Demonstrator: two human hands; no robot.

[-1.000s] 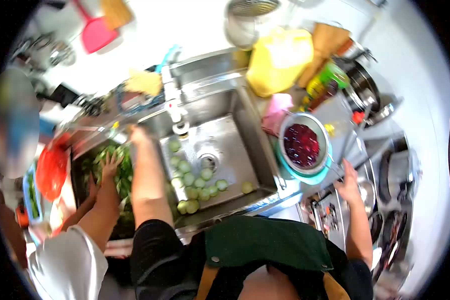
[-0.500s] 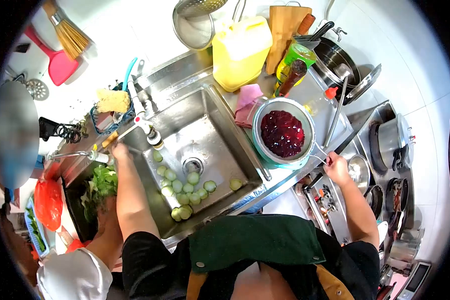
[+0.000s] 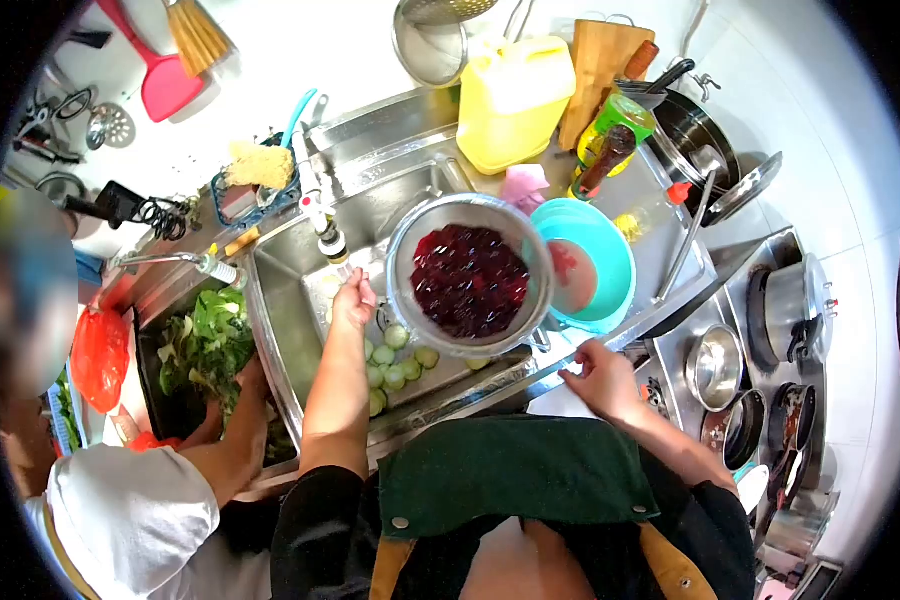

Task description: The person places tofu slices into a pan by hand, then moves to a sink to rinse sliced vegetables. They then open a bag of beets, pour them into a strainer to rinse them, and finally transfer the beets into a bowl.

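A round metal strainer holding dark red, glossy pieces is over the sink. My right hand is closed around the strainer's handle, which is partly hidden at its lower right. Just left of the strainer, below the tap, my left hand has its fingers loosely apart and appears to hold nothing. Pale green round slices lie on the sink bottom, some hidden under the strainer. To the right stands a turquoise bowl with reddish liquid inside.
At the left, a co-worker's hands are in leafy greens in a dark basin. A yellow jug, bottles and a pink cloth stand or lie behind the sink. Pots fill the right side.
The strainer has moved left from the turquoise bowl to over the sink, with my right hand following. My left hand has left the sink's left edge and moved right, below the tap.
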